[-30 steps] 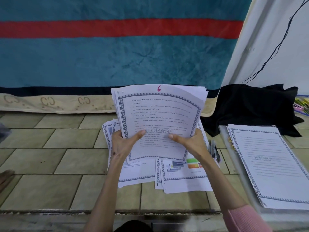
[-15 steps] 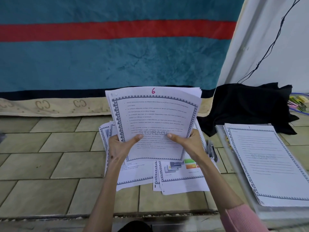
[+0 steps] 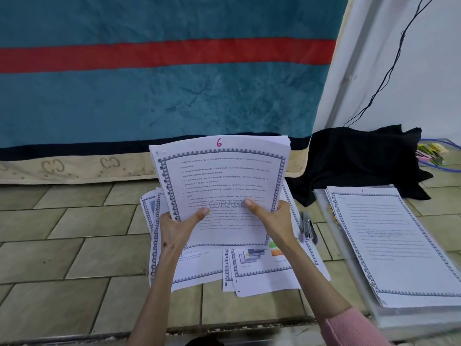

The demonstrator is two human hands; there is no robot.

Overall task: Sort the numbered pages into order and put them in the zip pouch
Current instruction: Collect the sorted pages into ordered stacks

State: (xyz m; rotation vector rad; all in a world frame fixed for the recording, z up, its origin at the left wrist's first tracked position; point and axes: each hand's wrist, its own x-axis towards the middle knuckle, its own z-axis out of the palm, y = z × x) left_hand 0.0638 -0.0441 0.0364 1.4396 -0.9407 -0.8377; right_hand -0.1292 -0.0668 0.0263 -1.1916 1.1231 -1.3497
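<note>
Pages [image 3: 224, 193] held upright in a sheaf formed the centre of the view, the front sheet bearing a handwritten pink "6" at its top edge. Left hand [image 3: 174, 227] gripped the sheaf's lower left border, thumb curled across the printed face; right hand [image 3: 273, 222] gripped the lower right border in the same manner, thumb over the watermark (both hands thus closed on paper, none of it free). Several sheet edges fanned out behind the front sheet at its upper right corner.

Beneath and just below the sheaf, loose pages [image 3: 262, 268] lay overlapped on the tiled floor [image 3: 74, 258], some showing coloured figures. Right of the sheaf lay a stapler [image 3: 308, 228], and farther right a separate stack [image 3: 394, 243] marked "1" rested on what looked like a clear flat pouch [image 3: 349, 260] (its zip could not be made out). Behind the sheaf hung a teal blanket [image 3: 149, 96] with a red stripe; a black cloth [image 3: 356, 161] lay to the sheaf's upper right.

The step in hand appeared to be reading numbers and ordering. To do it well, the thumbs would need to slide the front sheet aside without creasing it, exposing each top-edge number in turn, while the fingers behind kept the remaining sheets squared. Page 6 probably belonged below lower numbers, so it should not join the right-hand stack until pages 2 to 5 are found.
</note>
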